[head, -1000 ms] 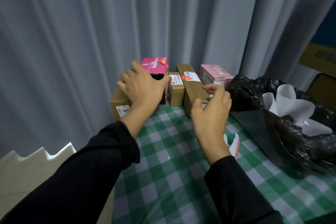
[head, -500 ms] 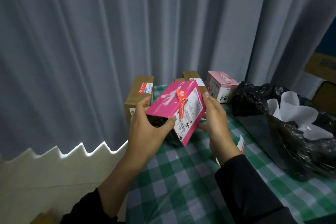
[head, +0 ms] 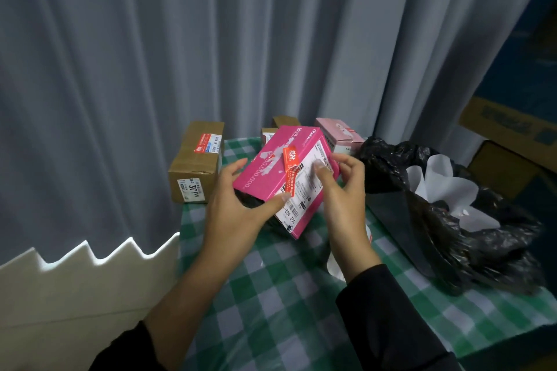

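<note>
A bright pink box [head: 271, 166] with a white shipping label and a red sticker strip is held tilted above the green checked table [head: 280, 304]. My left hand [head: 238, 214] grips its near lower end, thumb on the label side and fingers behind the box. My right hand [head: 343, 199] is at the label, thumb pressed on the label near the red strip, fingers curled by the box's right edge. The box's underside is dark and partly hidden by my left hand.
A brown carton [head: 197, 163] stands at the table's back left. A pale pink box [head: 340, 135] and small brown boxes [head: 284, 123] sit behind. A black plastic bag [head: 452, 220] holding white paper fills the right side. Grey curtains hang behind.
My left hand lifted the pink box from the row of boxes and brought it nearer. My right hand came up to its label. The box now sits slightly higher and closer.
</note>
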